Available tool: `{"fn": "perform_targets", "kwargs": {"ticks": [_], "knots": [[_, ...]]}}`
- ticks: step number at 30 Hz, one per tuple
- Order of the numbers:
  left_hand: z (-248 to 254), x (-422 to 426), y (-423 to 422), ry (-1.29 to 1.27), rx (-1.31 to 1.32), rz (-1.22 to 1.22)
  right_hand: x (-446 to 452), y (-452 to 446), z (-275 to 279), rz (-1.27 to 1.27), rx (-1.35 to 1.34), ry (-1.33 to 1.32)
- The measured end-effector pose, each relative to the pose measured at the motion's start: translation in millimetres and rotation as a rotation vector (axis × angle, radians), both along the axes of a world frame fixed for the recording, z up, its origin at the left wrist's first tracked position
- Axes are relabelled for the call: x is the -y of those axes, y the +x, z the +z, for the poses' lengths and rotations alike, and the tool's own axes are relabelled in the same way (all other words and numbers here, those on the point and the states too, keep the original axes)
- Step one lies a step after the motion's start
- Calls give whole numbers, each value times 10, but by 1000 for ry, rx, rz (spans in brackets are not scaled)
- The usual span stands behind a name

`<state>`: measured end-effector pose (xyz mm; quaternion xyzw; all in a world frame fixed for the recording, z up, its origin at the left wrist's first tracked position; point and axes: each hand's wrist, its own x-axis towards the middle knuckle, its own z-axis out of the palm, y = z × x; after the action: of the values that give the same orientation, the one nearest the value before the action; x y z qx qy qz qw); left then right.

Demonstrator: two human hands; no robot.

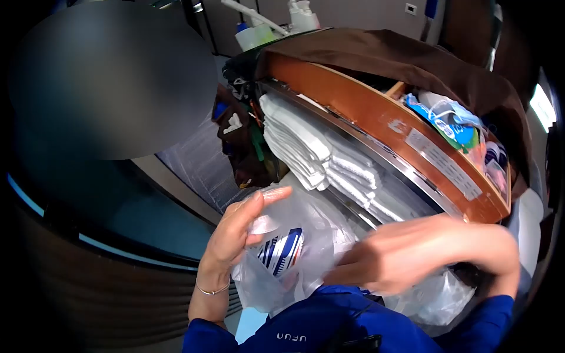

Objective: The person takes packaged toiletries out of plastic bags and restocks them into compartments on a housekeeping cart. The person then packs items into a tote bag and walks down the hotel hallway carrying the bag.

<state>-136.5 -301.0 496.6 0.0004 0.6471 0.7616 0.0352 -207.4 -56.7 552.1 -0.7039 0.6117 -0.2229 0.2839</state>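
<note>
Clear plastic bag [268, 291] sits right in front of me, just above my shirt front [318, 323]. Inside it: a blue-and-white striped item [283, 252], maybe a can; film covers part of it. My left hand [232, 229] is at the bag's left rim, thumb and fingers apart, film against them; can't tell if they pinch it. My right hand [406, 253] is at the bag's right side, motion-blurred, fingertips hidden; can't tell if it grasps anything.

Step in hand, as I judge it: working the bag with both hands. To do it well, I'd keep the left thumb and fingers spread so the mouth stays wide, and take the film by finger pads, not nails, since it looks thin and could tear. Slow right hand, even pull from both sides, or the striped item may tip. Best to keep the bag low, off the edge beyond it.

Further out: more crumpled clear plastic [441, 300] right of the bag; same piece or another, can't tell. Folded white towels [306, 141] lie just beyond the bag. Past those, a wooden drawer [353, 106] with a blue packet [441, 120] at the end farther right of the bag.
</note>
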Motion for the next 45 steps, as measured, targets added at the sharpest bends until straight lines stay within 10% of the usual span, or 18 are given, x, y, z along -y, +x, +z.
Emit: {"fn": "perform_targets", "kwargs": {"ticks": [4,9,28,32,34,39,45], "knots": [[3,-49,81,85,39,-107,1099,87,-1579,-4,-428,289],[98,-75,209,-86,134,-140,1331,118,-2502,-158,-295,262],[-331,-322,30,-198,298,-230,668,1,-2708,-874,308,-257],[-295,-279,-15,-250,186,-171,720,-160,-2693,-869,293,-287],[-389,-233,-36,-561,-331,-162,778,-210,-2661,-842,289,-287],[-216,-326,34,-568,-320,-111,840,-298,-2630,-801,287,-259],[-36,-425,72,-173,297,-240,703,-265,-2692,-780,316,-225]]}}
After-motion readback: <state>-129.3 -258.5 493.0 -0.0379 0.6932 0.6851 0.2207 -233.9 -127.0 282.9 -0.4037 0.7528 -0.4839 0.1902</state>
